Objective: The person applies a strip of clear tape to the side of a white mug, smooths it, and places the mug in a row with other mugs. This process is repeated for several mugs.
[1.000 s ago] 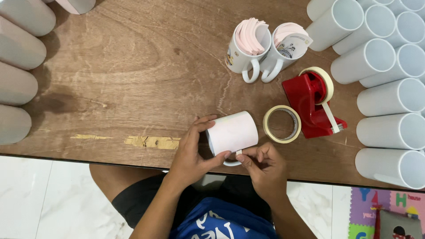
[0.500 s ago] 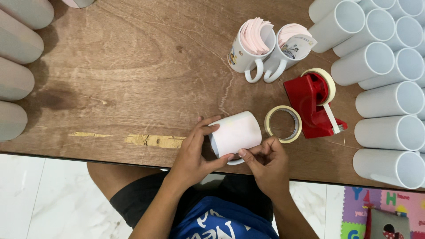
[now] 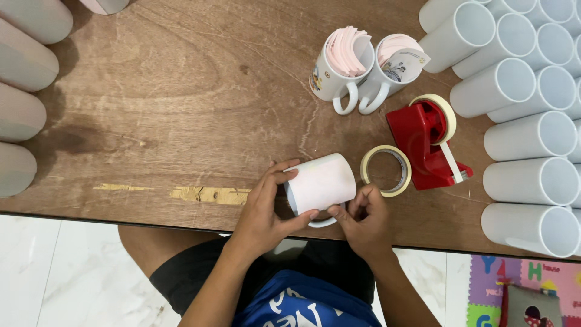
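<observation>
Head | left hand (image 3: 264, 213) grips white mug (image 3: 321, 181) | right hand (image 3: 363, 219) pinches its edge

Both forearms reach up over the tabletop's near edge — left hand (image 3: 263, 212) curled in a wrapping grip, right hand (image 3: 363, 221) pinching with fingertips together.

You are working under even, fairly bright light from overhead. Your left hand (image 3: 263, 212) and right hand (image 3: 363, 221) throw only a short, soft shadow onto the wooden table (image 3: 181, 91) just below them. Far to the left of your left hand, the white cylinders (image 3: 21, 115) cast broader, darker shadows rightward across the wood. The white mugs (image 3: 532, 139) to the right of your right hand look bright but keep their rim detail. Focus is sharp across the table, without motion blur. Straight lines bend slightly near the frame edges.
</observation>
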